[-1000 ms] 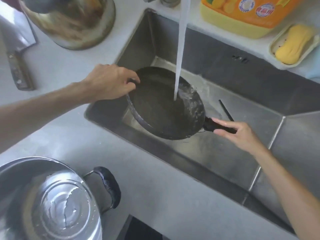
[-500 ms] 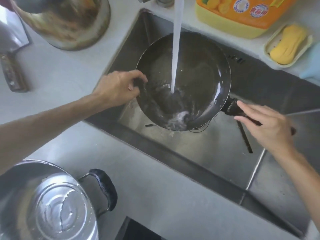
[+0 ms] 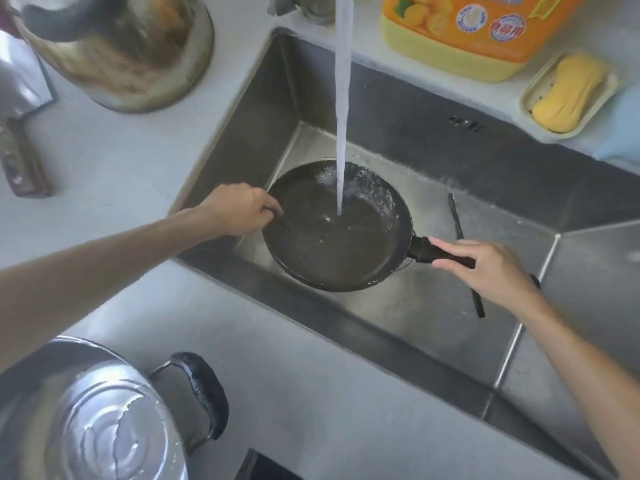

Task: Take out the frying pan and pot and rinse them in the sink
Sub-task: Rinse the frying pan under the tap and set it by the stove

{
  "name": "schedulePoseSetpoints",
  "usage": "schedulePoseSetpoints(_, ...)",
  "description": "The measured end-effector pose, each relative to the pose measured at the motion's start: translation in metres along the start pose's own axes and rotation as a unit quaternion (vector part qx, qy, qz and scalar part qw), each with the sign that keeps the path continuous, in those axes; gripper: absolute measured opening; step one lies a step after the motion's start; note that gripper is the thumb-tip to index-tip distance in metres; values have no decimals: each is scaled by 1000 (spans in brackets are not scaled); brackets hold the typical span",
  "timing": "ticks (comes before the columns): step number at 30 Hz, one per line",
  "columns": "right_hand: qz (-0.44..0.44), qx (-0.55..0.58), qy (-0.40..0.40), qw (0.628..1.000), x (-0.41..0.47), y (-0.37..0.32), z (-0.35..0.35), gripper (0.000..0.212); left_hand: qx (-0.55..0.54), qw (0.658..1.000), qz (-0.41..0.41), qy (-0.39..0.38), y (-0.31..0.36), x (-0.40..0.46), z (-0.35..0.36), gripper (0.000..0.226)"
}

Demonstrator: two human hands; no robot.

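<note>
A black frying pan (image 3: 332, 244) lies nearly level low in the steel sink (image 3: 433, 306), and a stream of tap water (image 3: 343, 98) falls into it and splashes at its far side. My right hand (image 3: 491, 268) grips the pan's black handle. My left hand (image 3: 242, 211) holds the pan's left rim, fingers curled over the edge. The steel pot (image 3: 86, 410), wet inside and with a black side handle, stands on the counter at the lower left.
A dark stick (image 3: 465, 258) lies on the sink floor under my right hand. A steel kettle (image 3: 121, 50) and a cleaver (image 3: 20, 133) sit on the counter at the upper left. An orange detergent bottle (image 3: 467, 32) and a yellow soap in its dish (image 3: 568, 95) stand behind the sink.
The pan, tilted up toward the tap half a second ago, has come down to nearly level in the sink. Both hands kept their hold and moved down with it.
</note>
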State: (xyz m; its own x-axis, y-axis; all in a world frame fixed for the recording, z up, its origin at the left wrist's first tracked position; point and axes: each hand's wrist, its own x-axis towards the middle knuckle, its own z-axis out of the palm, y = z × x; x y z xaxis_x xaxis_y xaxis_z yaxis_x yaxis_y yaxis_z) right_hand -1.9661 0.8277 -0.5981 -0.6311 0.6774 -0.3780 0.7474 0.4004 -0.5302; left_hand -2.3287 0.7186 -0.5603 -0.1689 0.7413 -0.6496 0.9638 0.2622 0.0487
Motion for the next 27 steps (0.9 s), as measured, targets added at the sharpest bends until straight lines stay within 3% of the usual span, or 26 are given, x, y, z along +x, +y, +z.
schedulePoseSetpoints(5, -14, -49, 45, 998, 22, 13, 9, 41, -33, 999, -30, -3, -1, 34, 18, 45)
schedulePoseSetpoints(14, 52, 31, 52, 997, 40, 21, 50, 38, -75, 995, -56, 42, -15, 61, 40, 41)
schedulePoseSetpoints(17, 75, 53, 45, 995, 45, 21, 56, 40, -60, 997, -39, 37, -14, 63, 51, 33)
schedulePoseSetpoints(21, 59, 47, 38, 996, 43, 19, 55, 39, 43, 999, 9, 16, -14, 57, 29, 29)
schedulePoseSetpoints(23, 48, 48, 48, 997, 43, 17, 55, 39, 61, 992, 52, 101, -10, 43, -6, 33)
schedulePoseSetpoints(24, 45, 50, 54, 996, 42, 17, 55, 39, 20, 981, 57, 183, -8, 33, -25, 33)
schedulePoseSetpoints(27, 47, 53, 49, 996, 41, 18, 55, 40, -223, 890, 25, 397, -1, 3, -77, 31)
